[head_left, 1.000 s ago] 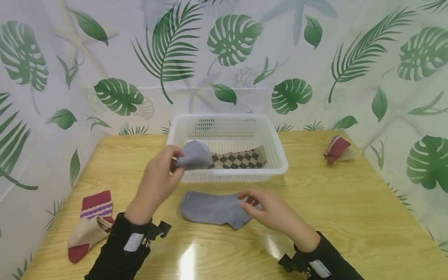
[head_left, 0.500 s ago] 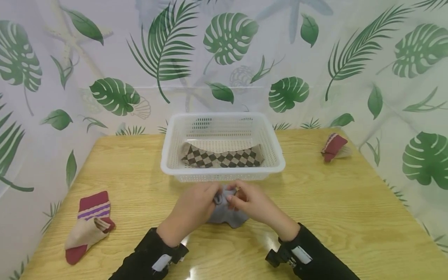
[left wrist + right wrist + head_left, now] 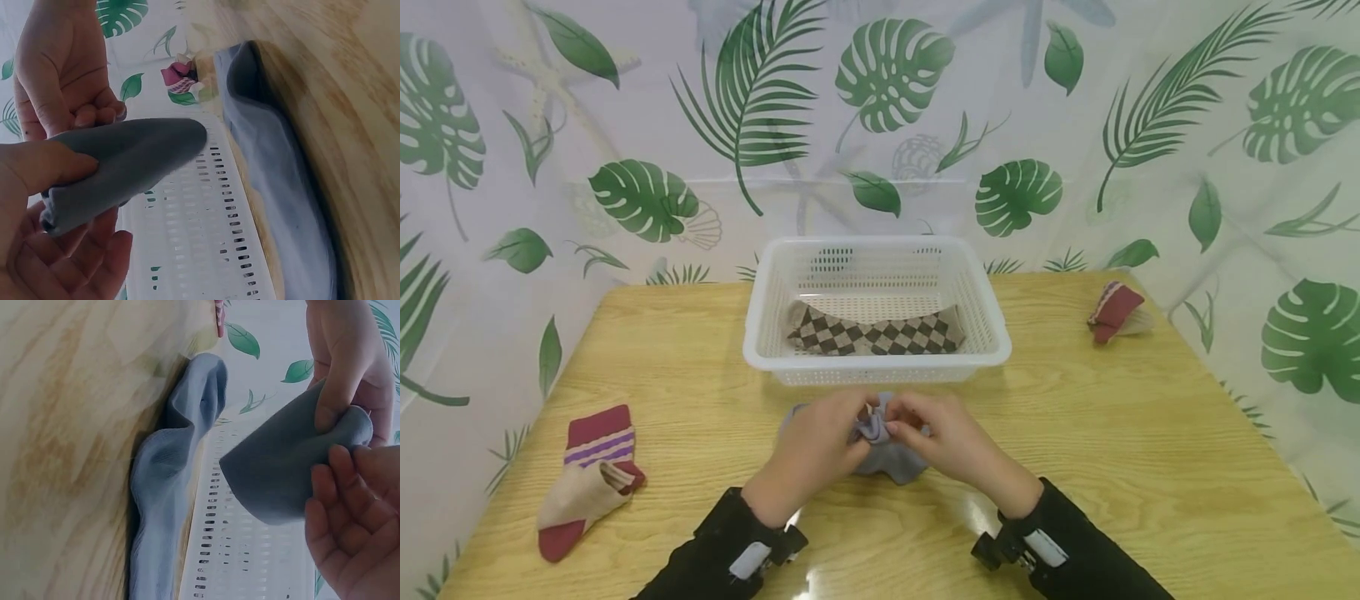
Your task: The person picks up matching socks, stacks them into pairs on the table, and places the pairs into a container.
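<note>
In the head view both hands meet over the table in front of the basket. My left hand (image 3: 812, 446) pinches a grey-blue sock (image 3: 140, 156), its thumb lying on the fabric in the left wrist view. At the sock's edge my right hand (image 3: 356, 519) grips with curled fingers, close beside the left. Below them, a second grey-blue sock (image 3: 159, 494) lies lengthwise on the wooden table, largely covered by the hands in the head view.
A white plastic basket (image 3: 880, 363) stands behind the hands, with checkered brown socks (image 3: 880, 336) inside. One burgundy-and-beige striped sock (image 3: 587, 487) lies at the left; another, crumpled sock (image 3: 1118, 312) sits at the back right. A leaf-print sheet (image 3: 895, 158) surrounds the table.
My left hand has brought its sock from over the basket down to the front, beside my right hand. The right hand has shifted slightly left and now grips that sock too.
</note>
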{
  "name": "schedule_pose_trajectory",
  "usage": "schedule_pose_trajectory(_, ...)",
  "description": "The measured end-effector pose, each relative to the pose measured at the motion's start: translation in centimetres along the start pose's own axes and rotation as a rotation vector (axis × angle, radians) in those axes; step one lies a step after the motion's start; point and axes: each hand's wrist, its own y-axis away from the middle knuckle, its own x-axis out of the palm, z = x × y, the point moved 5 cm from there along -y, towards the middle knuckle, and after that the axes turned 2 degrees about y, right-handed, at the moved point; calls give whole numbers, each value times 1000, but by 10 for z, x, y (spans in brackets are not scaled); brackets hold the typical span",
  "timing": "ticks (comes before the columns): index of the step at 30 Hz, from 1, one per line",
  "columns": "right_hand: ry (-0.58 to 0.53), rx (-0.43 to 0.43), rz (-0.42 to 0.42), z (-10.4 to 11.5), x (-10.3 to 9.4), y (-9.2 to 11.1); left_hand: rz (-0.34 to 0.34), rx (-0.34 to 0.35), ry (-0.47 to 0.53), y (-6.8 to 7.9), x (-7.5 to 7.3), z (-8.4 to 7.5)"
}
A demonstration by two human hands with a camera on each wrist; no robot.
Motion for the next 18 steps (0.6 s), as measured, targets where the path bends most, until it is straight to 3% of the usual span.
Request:
schedule_pose_trajectory(5, -20, -16, -99, 2, -6, 1, 48, -117, 221, 3, 5, 7)
schedule_pose_trajectory(13, -51, -122, -219, 10, -14, 1, 143, -212, 509, 5, 11, 11)
schedule_pose_trajectory(18, -112, -162, -250, 15, -16, 4, 116, -351, 734, 7, 9, 20)
